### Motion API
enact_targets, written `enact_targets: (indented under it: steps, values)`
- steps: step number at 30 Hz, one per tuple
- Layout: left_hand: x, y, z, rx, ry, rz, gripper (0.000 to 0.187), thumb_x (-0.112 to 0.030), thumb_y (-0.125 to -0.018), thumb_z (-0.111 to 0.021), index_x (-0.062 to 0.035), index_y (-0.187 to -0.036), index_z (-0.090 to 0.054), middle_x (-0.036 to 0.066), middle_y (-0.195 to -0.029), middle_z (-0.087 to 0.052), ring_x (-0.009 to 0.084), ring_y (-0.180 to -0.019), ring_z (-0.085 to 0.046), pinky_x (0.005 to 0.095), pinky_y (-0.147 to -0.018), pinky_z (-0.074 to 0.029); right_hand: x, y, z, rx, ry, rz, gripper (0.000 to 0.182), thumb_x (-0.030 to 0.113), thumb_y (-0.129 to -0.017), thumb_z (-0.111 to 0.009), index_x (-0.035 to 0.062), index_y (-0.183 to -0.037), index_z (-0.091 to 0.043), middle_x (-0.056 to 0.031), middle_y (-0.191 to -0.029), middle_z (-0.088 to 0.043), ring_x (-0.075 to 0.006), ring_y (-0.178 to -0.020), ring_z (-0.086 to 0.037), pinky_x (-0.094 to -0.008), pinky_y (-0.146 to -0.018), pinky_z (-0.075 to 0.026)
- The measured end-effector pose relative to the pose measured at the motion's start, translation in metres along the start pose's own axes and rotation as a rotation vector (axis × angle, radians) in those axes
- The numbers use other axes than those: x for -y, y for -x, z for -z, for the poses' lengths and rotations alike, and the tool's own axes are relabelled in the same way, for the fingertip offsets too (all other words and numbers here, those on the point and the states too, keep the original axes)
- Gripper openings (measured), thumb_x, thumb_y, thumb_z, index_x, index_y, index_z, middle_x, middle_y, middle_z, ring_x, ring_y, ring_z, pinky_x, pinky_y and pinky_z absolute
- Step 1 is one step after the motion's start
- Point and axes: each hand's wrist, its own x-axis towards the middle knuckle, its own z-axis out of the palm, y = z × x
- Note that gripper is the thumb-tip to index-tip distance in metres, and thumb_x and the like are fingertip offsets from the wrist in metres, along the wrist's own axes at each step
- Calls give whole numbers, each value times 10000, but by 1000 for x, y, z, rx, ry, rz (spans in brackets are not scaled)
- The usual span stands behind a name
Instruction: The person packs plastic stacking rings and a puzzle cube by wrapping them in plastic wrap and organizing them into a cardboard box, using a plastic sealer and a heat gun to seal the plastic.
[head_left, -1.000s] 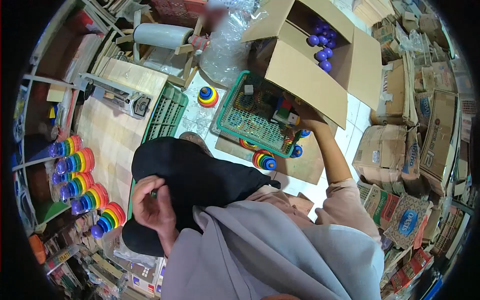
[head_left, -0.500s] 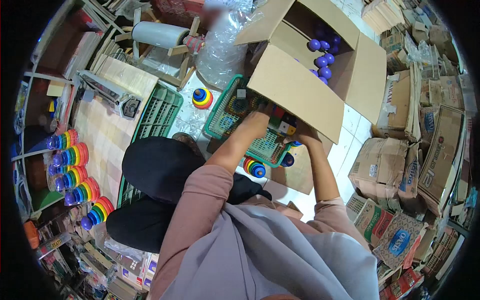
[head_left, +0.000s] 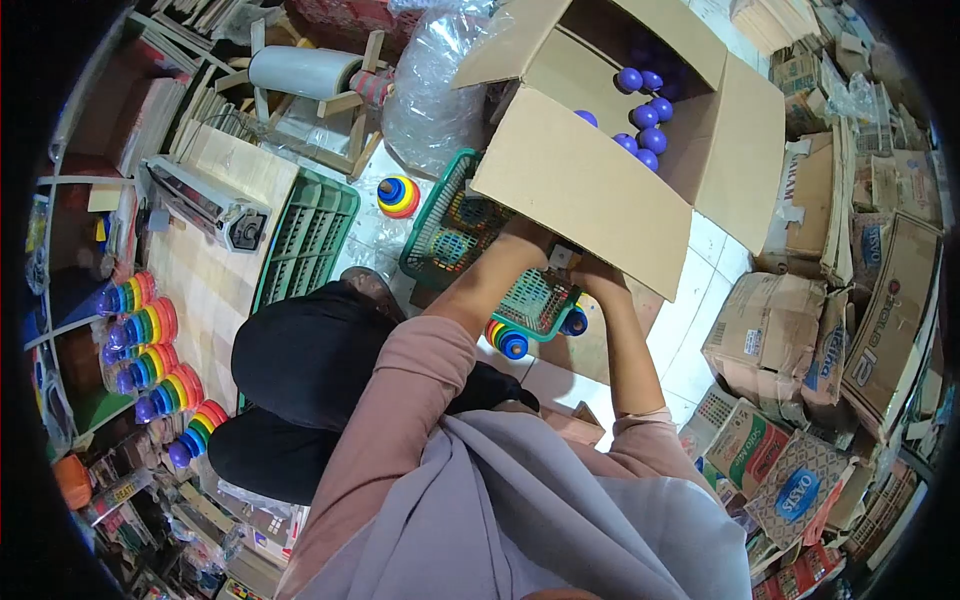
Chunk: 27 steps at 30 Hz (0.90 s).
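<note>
Both bare hands are down at the green basket (head_left: 440,262), which sits on the floor partly under a large flap of the open cardboard box (head_left: 590,190). The left hand (head_left: 528,243) reaches into the basket, its fingers hidden by the flap, so I cannot tell whether they are apart, together or closed on something. The right hand (head_left: 598,277) is at the basket's right end, also partly under the flap – its grip cannot be made out either. Between the 2 hands a small pale block (head_left: 562,257) shows, close to both; whether either hand touches it is unclear. The box, tilted in view, holds a number of purple balls (head_left: 648,138). Just beside the basket's near edge are 2 ring stackers, 1 with rainbow rings (head_left: 508,341) and 1 showing mostly blue (head_left: 574,321). Another stacker (head_left: 399,197) stands on the white tiles past the basket's left side. Further left lies a green crate (head_left: 308,235), next to a light wooden board (head_left: 225,250) that carries a metal device (head_left: 210,205). Along the board's near left edge, 5 wrapped stackers (head_left: 165,390) rest in a row – rainbow rings with purple balls at their tips.
</note>
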Motion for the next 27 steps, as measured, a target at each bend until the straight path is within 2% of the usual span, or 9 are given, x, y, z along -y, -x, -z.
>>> enact_targets:
  steps: [10, 12, 16, 18, 20, 23, 24, 26, 27]
  values:
    - [-4, 12, 18, 95, 198, -32, 798, -267, -603, -717, -76, -1309, -397, 194, -1372, -338, 325, -1301, -264, 390, -1080, -221, 8, 10, 8, 37, -121, -100, 714, 231, -553, -747, 16, -1180, -481, -212, -1149, -535, -327, -1152, -447, -366, -976, -354]
    - [-4, 22, 26, -59, 224, -97, 752, -229, -591, -711, -54, -1267, -432, 219, -1344, -361, 357, -1236, -358, 385, -1043, -293, 16, 17, 6, -280, -38, 66, 790, 206, -509, -786, -1, -1193, -450, -236, -1129, -529, -354, -1127, -460, -381, -957, -374]
    - [1, 53, 60, -134, 202, -42, 731, -163, -558, -722, -27, -1226, -457, 230, -1260, -429, 389, -1108, -471, 399, -959, -388, 64, 34, 34, -390, -108, 174, 797, 228, -504, -799, -25, -1176, -452, -263, -1115, -524, -396, -1085, -476, -403, -920, -394]
    - [10, 74, 81, -16, 173, 26, 686, -63, -534, -723, 2, -1169, -471, 226, -1147, -484, 404, -968, -542, 427, -865, -449, 95, 39, 44, -263, -209, 107, 670, 203, -542, -751, -19, -1117, -488, -276, -1014, -570, -400, -971, -549, -439, -853, -434]
    - [10, 111, 110, -216, 113, 111, 622, 12, -520, -715, 11, -1095, -480, 221, -1060, -498, 389, -902, -564, 431, -814, -468, 125, 38, 38, -376, -277, 270, 628, 153, -539, -751, -9, -1077, -472, -261, -890, -578, -419, -838, -562, -470, -754, -458]
    - [19, 160, 147, -295, -11, 190, 701, 46, -551, -706, 0, -1181, -404, 207, -1069, -481, 354, -869, -596, 402, -724, -502, 186, 46, 37, -497, -470, 401, 917, 84, -460, -782, 30, -1264, -345, -264, -1194, -385, -438, -1097, -396, -477, -936, -356]
    - [21, 179, 162, -269, -6, 244, 707, 60, -547, -695, 5, -1187, -398, 199, -1051, -481, 346, -865, -597, 399, -714, -502, 204, 45, 35, -542, -495, 473, 925, 66, -456, -778, 44, -1271, -341, -271, -1207, -355, -451, -1094, -390, -483, -932, -362]
    - [37, 232, 168, -690, -153, 9, 754, 91, -543, -667, -2, -1229, -369, 183, -1022, -472, 348, -859, -590, 394, -703, -501, 245, 58, 45, -536, -547, 578, 913, 29, -473, -756, 47, -1284, -337, -249, -1210, -345, -446, -1080, -388, -466, -931, -370]
    - [34, 253, 183, -631, -148, 127, 779, 88, -537, -673, -9, -1244, -360, 184, -1025, -467, 356, -854, -584, 396, -703, -499, 264, 65, 52, -517, -551, 631, 922, 33, -466, -754, 59, -1289, -338, -236, -1211, -347, -433, -1105, -381, -453, -951, -359]
